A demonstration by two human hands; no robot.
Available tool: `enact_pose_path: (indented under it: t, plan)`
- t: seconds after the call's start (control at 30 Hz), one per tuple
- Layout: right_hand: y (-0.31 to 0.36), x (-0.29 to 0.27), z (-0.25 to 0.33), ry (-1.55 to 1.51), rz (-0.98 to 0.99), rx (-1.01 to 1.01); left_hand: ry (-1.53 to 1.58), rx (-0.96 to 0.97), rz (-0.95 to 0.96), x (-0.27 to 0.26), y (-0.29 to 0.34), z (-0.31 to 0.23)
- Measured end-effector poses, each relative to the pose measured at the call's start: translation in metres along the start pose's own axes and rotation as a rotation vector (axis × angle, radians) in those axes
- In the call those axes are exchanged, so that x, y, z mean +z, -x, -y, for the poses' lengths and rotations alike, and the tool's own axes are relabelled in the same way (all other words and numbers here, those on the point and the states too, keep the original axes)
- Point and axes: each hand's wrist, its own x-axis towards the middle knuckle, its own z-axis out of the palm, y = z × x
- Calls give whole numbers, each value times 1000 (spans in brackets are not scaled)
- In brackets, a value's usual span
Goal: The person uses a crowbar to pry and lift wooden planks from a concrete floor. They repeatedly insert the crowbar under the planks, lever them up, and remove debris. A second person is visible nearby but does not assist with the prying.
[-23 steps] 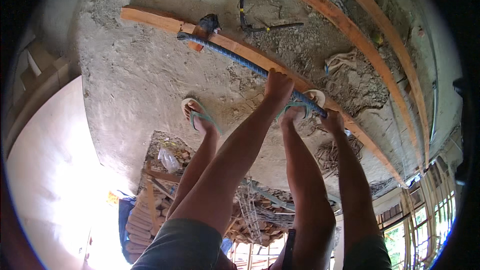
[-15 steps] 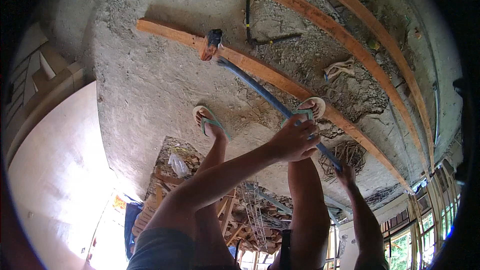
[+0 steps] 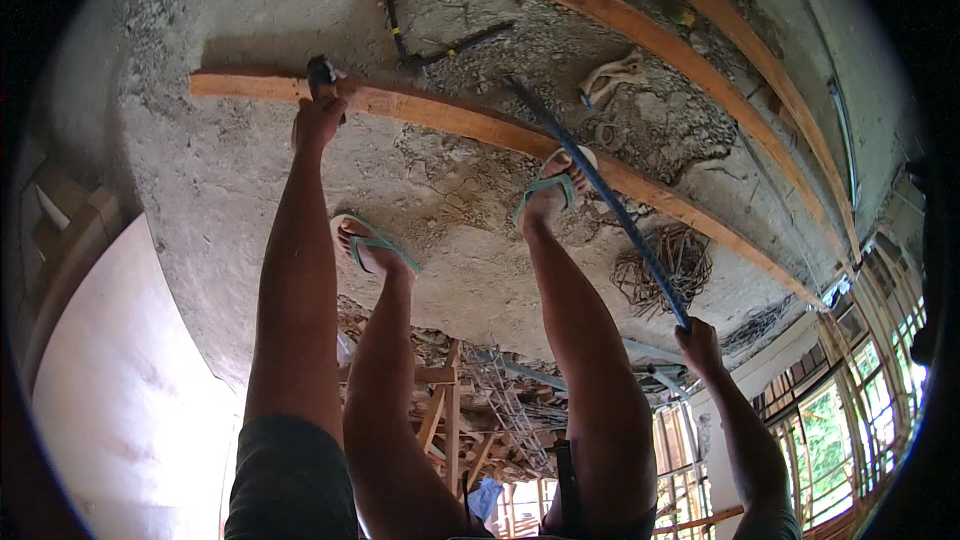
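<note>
My left hand (image 3: 317, 123), arm stretched far forward, is closed round a short wood block with a blackened end (image 3: 323, 73), at the left part of a long reddish wooden plank (image 3: 440, 108). At the lower right my right hand (image 3: 699, 345) grips the near end of a long blue-grey metal bar (image 3: 622, 212). That bar slants up to the left, passing in front of my right foot (image 3: 549, 195) and the plank. Its far end appears over the broken ground.
Two more long planks (image 3: 600, 2) curve across the far right. Beyond the first plank lie a black angled tool with yellow bands (image 3: 410, 58) and a pale glove-like cloth (image 3: 612, 75). A tangle of thin wire (image 3: 660, 268) sits near the bar. My left foot (image 3: 368, 242) stands on concrete.
My left hand has let go of the bar and taken hold of the block. The bar, now in my right hand alone, has swung away from the block to the right.
</note>
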Motion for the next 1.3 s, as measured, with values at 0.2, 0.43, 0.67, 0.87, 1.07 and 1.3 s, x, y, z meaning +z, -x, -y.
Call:
enact_pose_path:
  t: [0.2,0.43,0.67,0.87,1.07,1.3]
  plan:
    - [38,16,37,-49,230,-338,1168,-410,432,-44,162,-24]
    - [229,20,119,-1730,972,369,1666,-477,919,-100,395,-135]
    - [399,51,104,-1346,551,82,1113,-280,1169,-156,463,-193]
    - [473,104,32,-1428,290,110,751,-262,1123,-211,499,-259]
    - [490,104,-77,-1327,67,178,584,-189,1268,-73,694,-436]
    - [506,24,-268,-1299,-313,229,834,-83,1168,56,913,-671]
